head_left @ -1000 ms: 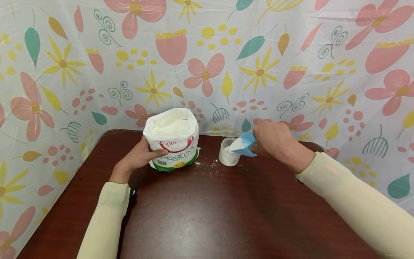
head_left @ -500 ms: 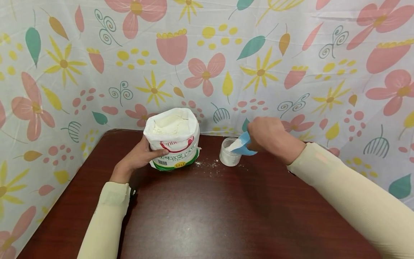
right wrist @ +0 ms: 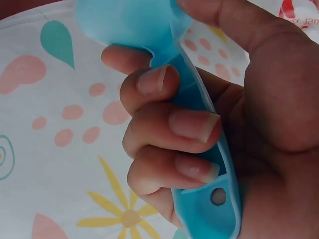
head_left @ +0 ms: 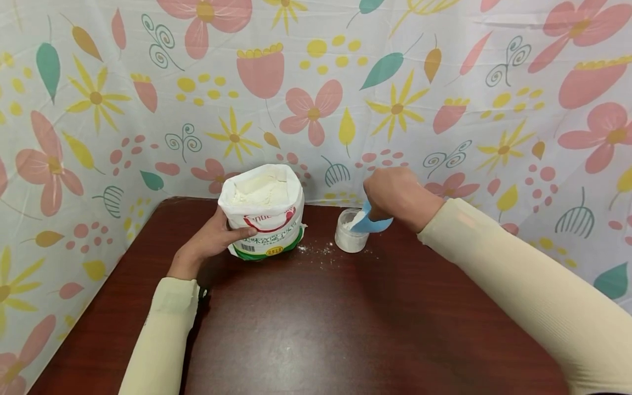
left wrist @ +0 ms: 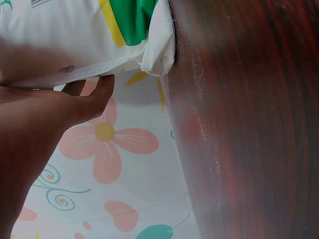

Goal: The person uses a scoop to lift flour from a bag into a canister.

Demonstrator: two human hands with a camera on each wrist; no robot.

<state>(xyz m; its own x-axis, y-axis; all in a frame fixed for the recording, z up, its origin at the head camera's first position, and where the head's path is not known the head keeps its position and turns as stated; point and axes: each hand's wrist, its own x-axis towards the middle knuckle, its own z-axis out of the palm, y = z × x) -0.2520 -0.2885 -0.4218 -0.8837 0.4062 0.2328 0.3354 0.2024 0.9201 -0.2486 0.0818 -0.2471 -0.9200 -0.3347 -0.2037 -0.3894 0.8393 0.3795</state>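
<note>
At the back left of the table stands an open white bag of flour (head_left: 270, 222) with green and red print. My left hand (head_left: 209, 241) grips its left side, thumb across the front; in the left wrist view the fingers (left wrist: 102, 94) bend against the bag (left wrist: 60, 55). My right hand (head_left: 402, 195) holds a blue scoop (head_left: 377, 222), tilted down with its mouth at the rim of a small clear jar (head_left: 349, 241). White flour shows on the scoop and inside the jar. In the right wrist view, curled fingers (right wrist: 169, 129) wrap the scoop's handle (right wrist: 207, 214).
Spilled flour (head_left: 318, 251) dots the dark wooden table (head_left: 316, 329) between bag and jar. A floral cloth (head_left: 306, 71) hangs close behind the table's back edge and along the left side.
My right hand has moved left and slightly up, tipping the scoop more steeply at the jar. The flour on the scoop looks less. My left hand and the bag stay put.
</note>
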